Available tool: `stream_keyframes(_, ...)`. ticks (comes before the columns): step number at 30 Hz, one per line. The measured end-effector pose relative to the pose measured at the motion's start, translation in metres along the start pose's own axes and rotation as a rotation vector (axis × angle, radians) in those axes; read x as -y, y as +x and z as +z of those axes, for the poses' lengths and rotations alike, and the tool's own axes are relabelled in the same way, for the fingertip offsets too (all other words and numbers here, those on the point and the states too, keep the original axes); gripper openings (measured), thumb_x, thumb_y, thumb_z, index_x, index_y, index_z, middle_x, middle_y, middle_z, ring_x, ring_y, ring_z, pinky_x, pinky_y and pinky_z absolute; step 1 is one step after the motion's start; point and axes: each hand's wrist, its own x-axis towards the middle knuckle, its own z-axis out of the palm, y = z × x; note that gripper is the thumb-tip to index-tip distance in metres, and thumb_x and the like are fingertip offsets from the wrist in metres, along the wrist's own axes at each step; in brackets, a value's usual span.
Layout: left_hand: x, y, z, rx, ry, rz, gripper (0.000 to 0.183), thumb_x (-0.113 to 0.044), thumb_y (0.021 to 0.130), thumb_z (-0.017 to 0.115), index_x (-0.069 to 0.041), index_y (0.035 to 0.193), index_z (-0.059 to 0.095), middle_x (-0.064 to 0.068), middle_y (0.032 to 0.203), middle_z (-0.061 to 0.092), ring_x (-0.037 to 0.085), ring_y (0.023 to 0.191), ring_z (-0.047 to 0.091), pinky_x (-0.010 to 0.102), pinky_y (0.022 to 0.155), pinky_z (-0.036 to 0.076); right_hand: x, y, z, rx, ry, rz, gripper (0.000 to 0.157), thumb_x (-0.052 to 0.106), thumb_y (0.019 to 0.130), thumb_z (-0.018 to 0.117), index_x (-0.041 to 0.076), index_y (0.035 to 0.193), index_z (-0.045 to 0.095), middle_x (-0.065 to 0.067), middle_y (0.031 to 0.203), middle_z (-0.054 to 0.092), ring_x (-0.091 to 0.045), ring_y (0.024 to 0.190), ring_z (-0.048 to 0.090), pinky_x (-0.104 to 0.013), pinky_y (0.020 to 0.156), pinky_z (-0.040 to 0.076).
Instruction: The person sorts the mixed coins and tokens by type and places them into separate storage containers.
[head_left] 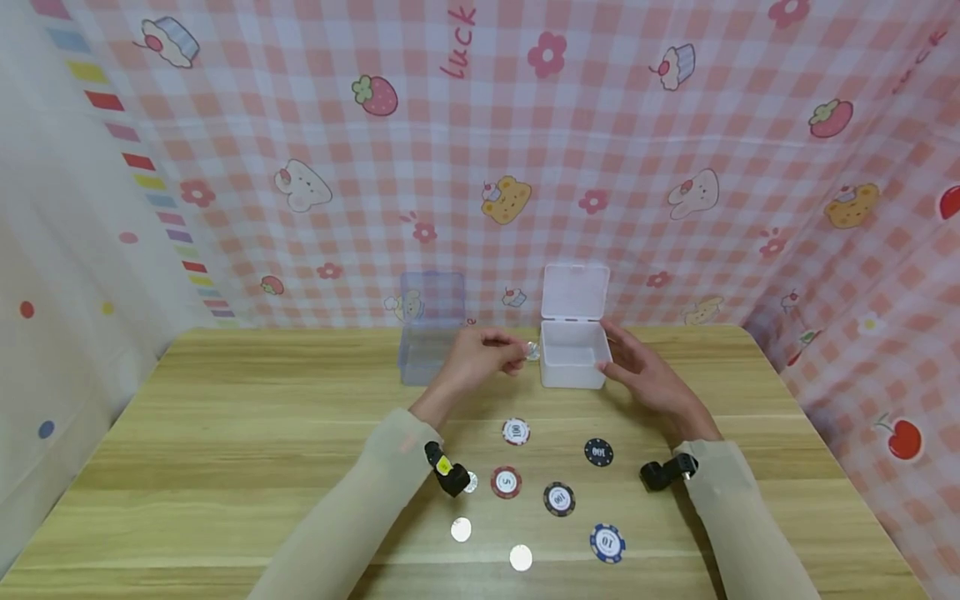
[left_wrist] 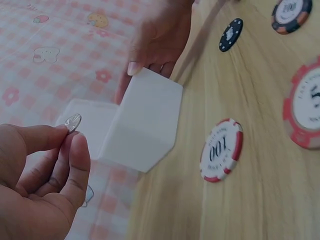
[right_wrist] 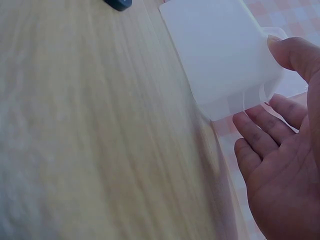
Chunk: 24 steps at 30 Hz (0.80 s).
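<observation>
I see the right hand (head_left: 651,377) grip a white plastic box (head_left: 572,379). Beside it, the left hand (head_left: 474,360) pinches a round silvery coin (left_wrist: 73,123), likely light, hard, slippery: hold its edge.

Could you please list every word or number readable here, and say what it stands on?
"luck": pink checked cloth
"e": same cloth, right of the bluish box
"100": red-and-white chip
"100": black chip
"100": dark-rimmed chip with white centre
"5": red chip
"10": blue chip
Too small or blurred: the chips' smaller lettering, the word at the cloth's upper right, and any markings on the silvery coin in the left hand.
</observation>
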Motion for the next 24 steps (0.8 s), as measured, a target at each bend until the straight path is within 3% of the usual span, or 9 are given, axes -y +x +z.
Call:
stream_keyframes(4, -0.003, 0.007, 0.006, 0.012, -0.025, -0.001, 0.009, -0.015, 0.085, 0.069, -0.007, 0.09, 0.072, 0.017, 0.089, 0.07, 0.038, 0.085, 0.066, 0.041, 0.077, 0.058, -0.008, 0.003, 0.0, -0.006, -0.011, -0.01, 0.07, 0.027, 0.094, 0.057, 0.029, 0.151, 0.015, -0.001, 0.156, 0.02, -0.029, 0.141, 0.025, -0.051, 0.114, 0.023)
stream_keyframes(13, -0.011, 0.021, 0.021, -0.013, -0.014, 0.017, 0.006, -0.013, 0.085, 0.069, -0.008, 0.084, 0.073, 0.01, 0.082, 0.071, 0.018, 0.069, 0.067, 0.029, 0.067, 0.059, -0.007, 0.002, 0.001, -0.013, 0.011, -0.012, 0.07, 0.025, 0.094, 0.057, 0.029, 0.151, 0.016, -0.002, 0.156, 0.021, -0.029, 0.14, 0.027, -0.051, 0.114, 0.023)
stream_keyframes(24, -0.013, 0.033, 0.032, -0.029, -0.045, -0.046, 0.006, -0.013, 0.085, 0.069, -0.008, 0.083, 0.072, 0.008, 0.081, 0.07, 0.018, 0.07, 0.067, 0.039, 0.077, 0.058, -0.007, 0.002, 0.001, -0.007, 0.036, -0.021, 0.071, 0.028, 0.093, 0.058, 0.027, 0.151, 0.016, -0.003, 0.156, 0.021, -0.029, 0.141, 0.026, -0.052, 0.114, 0.022)
